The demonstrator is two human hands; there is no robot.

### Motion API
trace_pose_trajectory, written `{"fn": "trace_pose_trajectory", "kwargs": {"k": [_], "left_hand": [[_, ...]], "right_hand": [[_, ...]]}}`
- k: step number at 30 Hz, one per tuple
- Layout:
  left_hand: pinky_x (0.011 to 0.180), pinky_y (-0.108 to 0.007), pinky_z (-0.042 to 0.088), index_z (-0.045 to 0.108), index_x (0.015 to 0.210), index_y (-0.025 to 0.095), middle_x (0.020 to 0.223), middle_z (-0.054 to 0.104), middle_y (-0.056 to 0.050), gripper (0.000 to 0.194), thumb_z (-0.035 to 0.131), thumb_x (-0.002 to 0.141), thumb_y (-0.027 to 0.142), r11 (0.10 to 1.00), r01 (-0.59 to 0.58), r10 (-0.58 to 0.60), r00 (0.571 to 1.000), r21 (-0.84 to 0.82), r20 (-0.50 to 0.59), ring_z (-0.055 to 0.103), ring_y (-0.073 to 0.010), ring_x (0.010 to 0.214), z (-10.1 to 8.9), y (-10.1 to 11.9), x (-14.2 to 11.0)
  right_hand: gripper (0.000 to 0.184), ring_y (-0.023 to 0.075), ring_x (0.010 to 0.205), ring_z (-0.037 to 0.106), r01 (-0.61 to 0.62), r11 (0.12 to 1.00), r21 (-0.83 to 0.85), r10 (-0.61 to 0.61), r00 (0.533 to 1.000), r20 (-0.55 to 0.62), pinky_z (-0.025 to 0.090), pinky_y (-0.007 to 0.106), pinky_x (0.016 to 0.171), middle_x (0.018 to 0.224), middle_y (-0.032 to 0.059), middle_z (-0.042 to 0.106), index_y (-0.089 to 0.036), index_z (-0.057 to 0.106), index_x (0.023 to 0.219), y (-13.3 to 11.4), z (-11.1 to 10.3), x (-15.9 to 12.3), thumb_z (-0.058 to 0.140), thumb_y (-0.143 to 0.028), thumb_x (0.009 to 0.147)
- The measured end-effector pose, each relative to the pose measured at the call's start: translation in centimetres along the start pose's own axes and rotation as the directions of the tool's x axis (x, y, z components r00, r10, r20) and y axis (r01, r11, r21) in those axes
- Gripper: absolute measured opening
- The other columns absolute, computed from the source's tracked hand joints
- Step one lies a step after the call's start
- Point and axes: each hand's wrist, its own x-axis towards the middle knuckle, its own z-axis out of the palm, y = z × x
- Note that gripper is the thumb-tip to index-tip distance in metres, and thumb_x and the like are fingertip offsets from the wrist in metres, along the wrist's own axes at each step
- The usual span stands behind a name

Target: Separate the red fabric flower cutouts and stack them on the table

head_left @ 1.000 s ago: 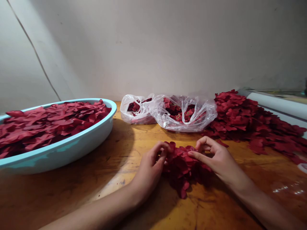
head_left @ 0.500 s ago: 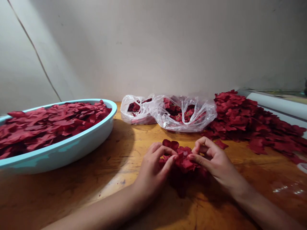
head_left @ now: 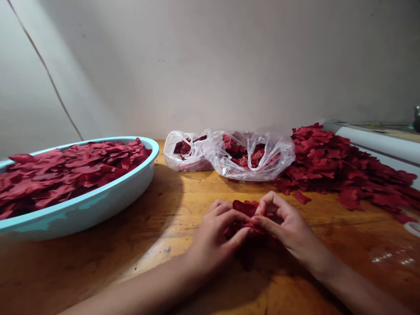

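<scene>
Dark red fabric petals point(head_left: 243, 209) are bunched between my two hands, low over the wooden table. My left hand point(head_left: 220, 232) is closed, its thumb and fingers pinching the petals from the left. From the right, my right hand point(head_left: 282, 223) pinches the same bunch, thumb against curled forefinger, its fingertips close to those of the left. The hands cover much of the bunch, so its lower part and how its layers join are hidden.
A light blue basin point(head_left: 138, 179) heaped with red petals stands at the left. Behind my hands are a smaller plastic bag point(head_left: 170, 153) and a larger plastic bag point(head_left: 223, 168), both holding red pieces. A loose petal pile point(head_left: 331, 162) spreads at the right on the wooden table point(head_left: 164, 210).
My hands have drawn together, and their fingertips now nearly meet over the petals. Less of the bunch shows between them. Basin, bags and pile stay in place.
</scene>
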Motion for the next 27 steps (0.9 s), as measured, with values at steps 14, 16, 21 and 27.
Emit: {"fn": "trace_pose_trajectory", "kwargs": {"k": [14,16,21,27], "left_hand": [[0.083,-0.029,0.043,0.071,0.079,0.017,0.088,0.062,-0.005,0.022,0.054,0.085,0.03,0.932,0.235,-0.266,0.96,-0.274,-0.082,0.056,-0.0192,0.09,-0.3,-0.4,0.3],[0.083,-0.03,0.043,0.069,0.078,0.016,0.087,0.061,-0.005,0.025,0.052,0.086,0.033,0.906,0.294,-0.344,0.93,-0.304,-0.126,0.056,-0.02,0.09,-0.3,-0.8,0.6],[0.088,-0.033,0.041,0.07,0.081,0.017,0.092,0.062,-0.006,0.021,0.056,0.083,0.033,0.94,0.293,-0.32,0.936,-0.175,-0.149,0.056,-0.0211,0.094,-0.7,-1.2,1.1],[0.088,-0.038,0.041,0.071,0.087,0.021,0.095,0.063,-0.006,0.018,0.062,0.079,0.035,0.975,0.223,-0.223,0.974,0.013,-0.036,0.055,-0.0233,0.097,-1.2,-0.8,1.0]], "right_hand": [[0.03,0.0084,0.059,0.047,0.049,0.999,-0.017,-0.05,0.998,-0.034,0.04,0.017,0.051,0.07,-0.0045,0.047,-0.021,0.045,0.076,0.4,0.0,0.0,0.062,-0.046,0.078],[0.029,0.0092,0.061,0.048,0.053,0.998,-0.04,-0.055,0.997,-0.053,0.042,0.017,0.053,0.072,-0.0041,0.048,-0.021,0.046,0.077,0.4,-0.1,0.1,0.062,-0.045,0.078],[0.026,0.012,0.062,0.052,0.079,0.97,-0.23,-0.099,0.992,-0.078,0.043,0.021,0.053,0.07,-0.0025,0.053,-0.021,0.049,0.076,0.7,-1.4,0.9,0.061,-0.045,0.078],[0.023,0.0184,0.064,0.058,0.075,0.734,-0.675,-0.17,0.983,-0.075,0.041,0.028,0.058,0.073,0.0012,0.065,-0.023,0.061,0.077,0.4,-3.3,1.5,0.055,-0.046,0.081]]}}
